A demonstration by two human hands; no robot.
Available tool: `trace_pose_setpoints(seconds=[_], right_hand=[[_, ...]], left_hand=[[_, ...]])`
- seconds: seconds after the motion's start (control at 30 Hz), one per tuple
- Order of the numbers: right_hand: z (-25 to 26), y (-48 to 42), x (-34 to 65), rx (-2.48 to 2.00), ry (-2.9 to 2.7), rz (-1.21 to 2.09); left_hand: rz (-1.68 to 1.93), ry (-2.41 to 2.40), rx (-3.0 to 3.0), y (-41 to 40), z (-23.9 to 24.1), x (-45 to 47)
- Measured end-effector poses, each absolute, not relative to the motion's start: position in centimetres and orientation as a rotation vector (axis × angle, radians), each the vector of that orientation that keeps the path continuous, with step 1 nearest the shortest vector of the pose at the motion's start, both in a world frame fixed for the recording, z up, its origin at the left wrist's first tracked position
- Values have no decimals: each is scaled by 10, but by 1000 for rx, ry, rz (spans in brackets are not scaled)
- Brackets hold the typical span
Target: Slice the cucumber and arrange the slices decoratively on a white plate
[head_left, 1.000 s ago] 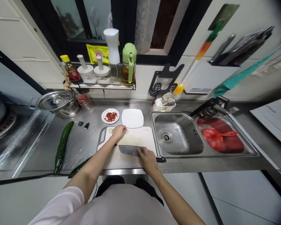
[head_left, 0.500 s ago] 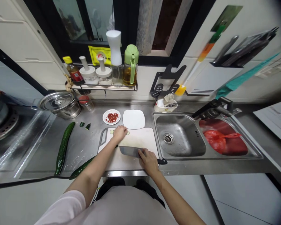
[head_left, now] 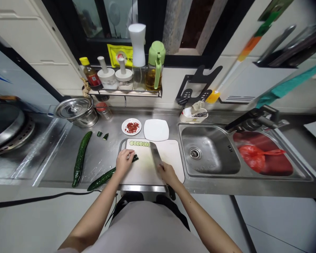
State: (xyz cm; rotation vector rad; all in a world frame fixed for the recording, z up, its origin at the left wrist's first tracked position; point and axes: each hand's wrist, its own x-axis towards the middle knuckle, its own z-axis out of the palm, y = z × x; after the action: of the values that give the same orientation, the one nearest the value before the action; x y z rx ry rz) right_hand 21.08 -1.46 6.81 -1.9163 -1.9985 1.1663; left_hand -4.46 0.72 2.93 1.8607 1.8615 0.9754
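Observation:
My right hand (head_left: 170, 175) grips a kitchen knife (head_left: 156, 154). Its broad blade points away from me over the cutting board (head_left: 160, 179), the tip near a row of pale cucumber slices (head_left: 139, 143) along the far edge. On the board's left side my left hand (head_left: 124, 162) has its fingers bent together over a dark green cucumber (head_left: 102, 179). The cucumber runs under that hand from the counter, and its cut end shows just right of the fingers. How firmly they press on it is hard to see.
A plate of chopped red pieces (head_left: 132, 127) and a white plate (head_left: 156, 130) stand behind the board. Another cucumber (head_left: 81, 160) and two cucumber ends (head_left: 102, 135) lie left. The sink (head_left: 210, 151) adjoins on the right; a lidded pot (head_left: 79, 111) stands back left.
My left hand has drawn back from the slices toward the cucumber, uncovering the row. The knife has swung from lying crosswise to pointing away from me. The view has shifted slightly.

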Motion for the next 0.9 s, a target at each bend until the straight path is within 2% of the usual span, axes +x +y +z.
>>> trace_pose_setpoints(seconds=[0.33,0.9], right_hand=[[86,-14,149,-1963,-2316,1100],[86,-18,122,-1949,-2516,1048]], left_hand=[[811,1717,2220,-10,10,-54],[744,1716,2275,-9,4,-56]])
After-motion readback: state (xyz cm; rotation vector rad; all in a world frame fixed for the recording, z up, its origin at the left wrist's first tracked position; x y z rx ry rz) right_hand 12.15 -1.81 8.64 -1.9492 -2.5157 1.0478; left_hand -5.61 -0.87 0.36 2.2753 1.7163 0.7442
